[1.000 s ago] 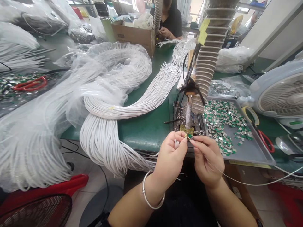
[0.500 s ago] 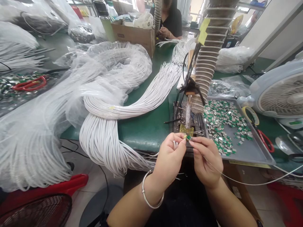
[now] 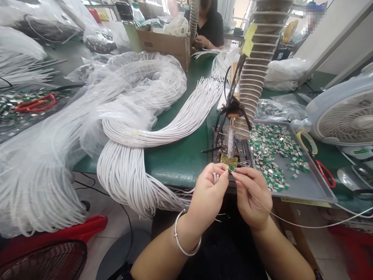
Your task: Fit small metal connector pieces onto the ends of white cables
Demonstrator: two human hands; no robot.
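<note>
Right of centre in the lower half of the frame, the two hands meet fingertip to fingertip just below the soldering iron (image 3: 231, 143), which points downward from its stand; the step in hand looks like fine soldering work, with a small green piece (image 3: 232, 168) lined up near the hot tip. That piece sits between the fingertips, and which hand bears its weight cannot be told; nor can it be seen whether the tip touches it. The left hand (image 3: 210, 189) has a narrow, closed grip, with a few white cable ends (image 3: 215, 177) poking out between thumb and fingers. The right hand (image 3: 253, 194) pinches a thin strand (image 3: 314, 226), its grip also narrow, and the strand trails away to the right edge of the frame. The next move probably calls for steadiness more than reach: a slight, controlled feed of the strand while the left grip holds the work without twisting, fingers clear of the heat. More green-and-silver pieces (image 3: 269, 157) lie in the grey tray (image 3: 305, 191) at the right of the frame, and a thick bundle of white cables (image 3: 163, 136) curves across the green tabletop (image 3: 175, 165) left of the iron, hanging over its near edge.
</note>
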